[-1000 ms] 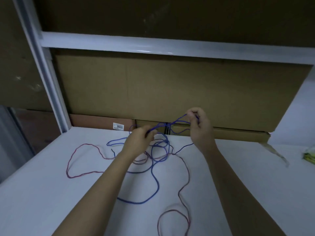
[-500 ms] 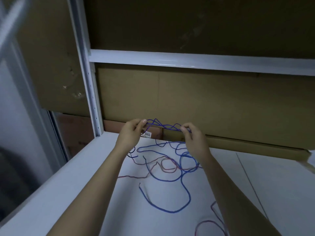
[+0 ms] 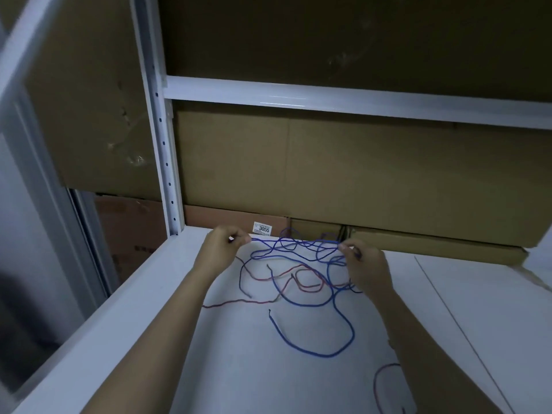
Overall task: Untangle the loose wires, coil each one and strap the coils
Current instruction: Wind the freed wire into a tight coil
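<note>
A long blue wire (image 3: 343, 321) and a thin red wire (image 3: 309, 285) lie tangled on the white table (image 3: 239, 369). My left hand (image 3: 221, 249) pinches the blue wire at the far left of the tangle. Further right, my right hand (image 3: 366, 267) pinches the same wire. Between them several blue strands stretch in the air just above the table. A loose blue end lies near the middle of the table, and another red loop (image 3: 385, 383) shows beside my right forearm.
Cardboard boxes (image 3: 328, 174) fill the white metal shelf frame (image 3: 167, 162) right behind the table; one carries a label (image 3: 263, 228) reading 3055. The table's left edge drops off to a dark floor. A seam runs down the table on the right.
My hands have drawn further apart, stretching the blue strands wider between them. The view has swung left, so the shelf post sits nearer the centre.
</note>
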Motion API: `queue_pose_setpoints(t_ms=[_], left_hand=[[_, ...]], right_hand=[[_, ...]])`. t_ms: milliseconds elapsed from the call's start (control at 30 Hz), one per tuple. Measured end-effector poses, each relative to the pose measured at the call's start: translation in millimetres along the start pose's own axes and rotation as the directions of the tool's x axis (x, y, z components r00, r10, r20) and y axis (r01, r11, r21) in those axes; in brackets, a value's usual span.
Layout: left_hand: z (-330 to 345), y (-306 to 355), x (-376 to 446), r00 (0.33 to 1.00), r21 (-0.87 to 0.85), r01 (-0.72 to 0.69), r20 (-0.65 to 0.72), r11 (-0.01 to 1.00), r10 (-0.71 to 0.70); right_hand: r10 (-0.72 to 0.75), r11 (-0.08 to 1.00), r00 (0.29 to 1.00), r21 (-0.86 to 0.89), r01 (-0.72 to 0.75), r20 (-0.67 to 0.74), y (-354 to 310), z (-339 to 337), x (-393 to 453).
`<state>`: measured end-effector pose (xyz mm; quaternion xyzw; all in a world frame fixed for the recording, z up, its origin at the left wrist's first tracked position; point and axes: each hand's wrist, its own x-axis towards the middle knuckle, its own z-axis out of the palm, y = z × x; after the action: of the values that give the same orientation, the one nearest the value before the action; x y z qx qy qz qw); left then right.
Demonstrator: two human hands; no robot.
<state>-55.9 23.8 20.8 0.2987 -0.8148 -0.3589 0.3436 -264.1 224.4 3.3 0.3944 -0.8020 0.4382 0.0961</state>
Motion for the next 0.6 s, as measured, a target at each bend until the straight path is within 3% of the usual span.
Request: queue_pose_setpoints(t_ms=[67,200,267,333,400,500,600], left_hand=[[-1,-1,-2,1.000,0.005,-0.017,-0.007,1.000,0.017],[2,7,-4,0.998,0.005,-0.063,-0.027,0.998,0.063],[4,13,-5,0.996,-0.008,-0.087,-0.004,0.996,0.087],[4,19,-6,0.992,-0.018,-0.114,0.044,0.993,0.115],[4,20,-4,0.986,-0.057,-0.140,0.082,0.989,0.144],[-1,17,-2,0.978,-0.047,-0.198,0.053,0.979,0.200],[-5,13,1,0.962,-0.023,-0.268,0.049,0.963,0.269]], right_hand=[[-0.016,0.994,0.998,-0.108,0.023,0.060,-8,-1,-2],[-0.350,0.919,0.929,-0.236,0.316,-0.119,-40,3,-14],[-0.384,0.907,0.923,-0.194,0.374,-0.015,-63,12,-15],[-0.333,0.893,0.921,-0.245,0.377,0.203,-78,28,-11],[-0.336,0.868,0.891,-0.268,0.419,0.305,-83,43,-6],[-0.273,0.962,0.908,0.058,0.268,0.318,-89,47,-5],[-0.233,0.954,0.909,0.264,0.144,0.346,-93,41,-6]])
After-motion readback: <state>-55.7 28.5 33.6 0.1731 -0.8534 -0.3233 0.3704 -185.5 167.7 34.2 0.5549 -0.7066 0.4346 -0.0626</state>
